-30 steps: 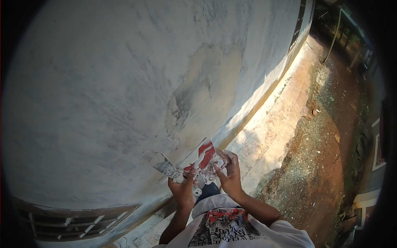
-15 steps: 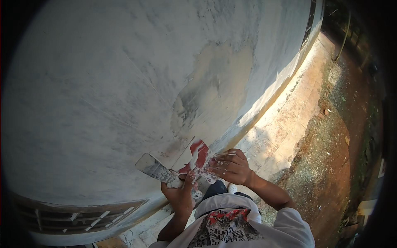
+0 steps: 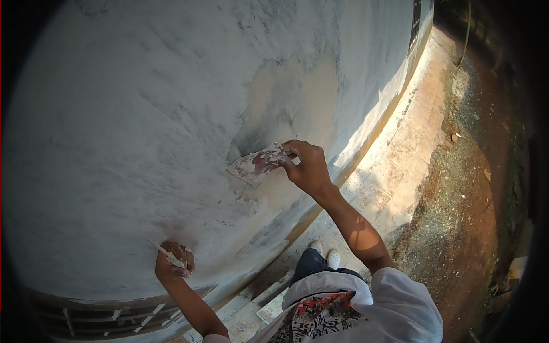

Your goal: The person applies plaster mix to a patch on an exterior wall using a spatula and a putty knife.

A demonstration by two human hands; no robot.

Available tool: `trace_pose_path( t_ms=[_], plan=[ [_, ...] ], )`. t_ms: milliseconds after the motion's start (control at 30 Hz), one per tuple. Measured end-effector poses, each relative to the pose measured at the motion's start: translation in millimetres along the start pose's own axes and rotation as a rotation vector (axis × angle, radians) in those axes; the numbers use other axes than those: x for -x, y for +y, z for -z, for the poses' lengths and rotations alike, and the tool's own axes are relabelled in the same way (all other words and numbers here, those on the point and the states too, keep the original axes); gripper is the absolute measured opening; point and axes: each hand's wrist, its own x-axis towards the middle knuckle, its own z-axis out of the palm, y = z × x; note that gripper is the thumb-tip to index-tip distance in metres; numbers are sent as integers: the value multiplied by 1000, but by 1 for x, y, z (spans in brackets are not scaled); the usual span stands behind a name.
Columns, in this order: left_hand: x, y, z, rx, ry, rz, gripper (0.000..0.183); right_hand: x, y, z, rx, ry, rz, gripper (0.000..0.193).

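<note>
My right hand (image 3: 309, 167) pinches the edge of a flat spreader (image 3: 258, 164), a reddish plate smeared with white putty. The spreader lies at or very near the wall (image 3: 189, 74), over the lower end of a beige and grey patch (image 3: 311, 94). Lower left, my left hand (image 3: 169, 268) is closed around a putty knife (image 3: 173, 256) coated in white putty and seen nearly edge-on. Its fingers are partly hidden by the tool and look smeared with putty.
A barred window opening (image 3: 108, 314) sits in the wall at lower left. Along the wall's foot runs a sunlit paved strip (image 3: 394, 166), bordered by gravel and reddish soil (image 3: 452, 228). My shoes (image 3: 333, 259) stand on the paving near the wall.
My hands were together in front of my body, holding the putty knife and red spreader. They have parted: the right moved up to the wall patch with the spreader, the left outward with the knife.
</note>
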Motion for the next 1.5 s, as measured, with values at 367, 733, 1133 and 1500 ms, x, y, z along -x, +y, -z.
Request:
trace_pose_path(
  t_ms=[367,733,1133,1500],
  plan=[
    [9,-11,5,51,94,-104,28,-5,37,66,-205,79,-152,19],
    [16,-14,12,84,44,-73,28,-22,36,40,-23,320,-67,20],
    [-35,-60,-91,-252,429,22,44,79,-46,127,195,116,562,9],
    [-51,-147,-182,39,632,340,52,157,-39,120,378,-87,527,13]
  ],
)
